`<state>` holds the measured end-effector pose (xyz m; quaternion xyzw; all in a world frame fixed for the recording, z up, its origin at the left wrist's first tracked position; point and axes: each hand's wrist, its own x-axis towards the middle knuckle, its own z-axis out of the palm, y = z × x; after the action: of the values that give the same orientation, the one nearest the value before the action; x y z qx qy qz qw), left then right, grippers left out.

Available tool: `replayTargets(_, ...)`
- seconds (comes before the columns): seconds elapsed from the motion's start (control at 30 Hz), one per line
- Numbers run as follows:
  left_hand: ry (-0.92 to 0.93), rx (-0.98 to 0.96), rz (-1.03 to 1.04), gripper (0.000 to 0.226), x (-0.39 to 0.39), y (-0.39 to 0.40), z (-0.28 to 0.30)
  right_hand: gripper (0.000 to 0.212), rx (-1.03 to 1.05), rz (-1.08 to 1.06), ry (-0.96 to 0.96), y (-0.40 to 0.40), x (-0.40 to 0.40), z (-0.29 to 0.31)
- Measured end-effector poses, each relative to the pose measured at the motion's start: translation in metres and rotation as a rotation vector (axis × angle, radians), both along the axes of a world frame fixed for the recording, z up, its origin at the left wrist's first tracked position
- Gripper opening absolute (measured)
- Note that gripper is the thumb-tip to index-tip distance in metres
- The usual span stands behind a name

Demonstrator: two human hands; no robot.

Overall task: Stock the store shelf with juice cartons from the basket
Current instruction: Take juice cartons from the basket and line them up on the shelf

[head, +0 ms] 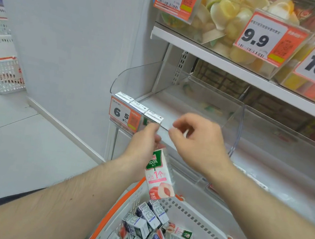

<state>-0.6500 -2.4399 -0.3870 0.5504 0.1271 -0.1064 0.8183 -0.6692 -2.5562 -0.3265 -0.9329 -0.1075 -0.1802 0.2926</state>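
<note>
While my left grip (146, 137) pinched one carton (159, 175), right grip (194, 137) curled empty at 3 o'clock; loose pinch risked dropping it short of shelf (173, 109).

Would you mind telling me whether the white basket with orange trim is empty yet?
Not empty: the white basket with orange trim holds a loose heap of small juice cartons lying tipped.

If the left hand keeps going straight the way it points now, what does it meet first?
The left hand, gripping a peach juice carton, points up toward the shelf front. It would likely meet the third carton in the front row, just above its fingers; it may already touch it, since depth is unclear.
</note>
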Motion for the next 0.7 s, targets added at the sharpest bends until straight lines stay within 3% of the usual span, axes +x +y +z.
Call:
replayTargets(0.07, -0.205, 0.195, 0.076, 0.033, -0.003, -0.004, 0.008, 0.04, 0.069, -0.018, 0.23, -0.009, -0.03, -0.004)
replayTargets(0.13, -0.387, 0.272, 0.135, 0.035, -0.012, -0.007, 0.019, 0.077, 0.097, -0.034, 0.411, -0.014, -0.048, -0.013)
replayTargets(0.17, -0.455, 0.276, 0.147, 0.036, -0.017, -0.008, 0.024, 0.085, 0.079, -0.027, 0.443, -0.014, -0.054, -0.018)
replayTargets(0.2, -0.513, 0.264, 0.156, 0.037, -0.022, -0.01, 0.029, 0.084, 0.048, -0.016, 0.434, -0.013, -0.057, -0.023)
replayTargets(0.27, -0.599, 0.23, 0.144, 0.037, -0.029, -0.012, 0.036, 0.063, 0.007, -0.011, 0.337, -0.01, -0.059, -0.028)
replayTargets(0.37, -0.653, 0.238, 0.099, 0.038, -0.031, -0.009, 0.041, 0.046, 0.103, -0.06, 0.238, -0.012, -0.057, -0.025)
replayTargets(0.7, -0.247, 0.106, 0.102, 0.017, -0.018, 0.006, 0.038, 0.039, 0.368, -0.092, 0.077, -0.018, -0.036, -0.003)
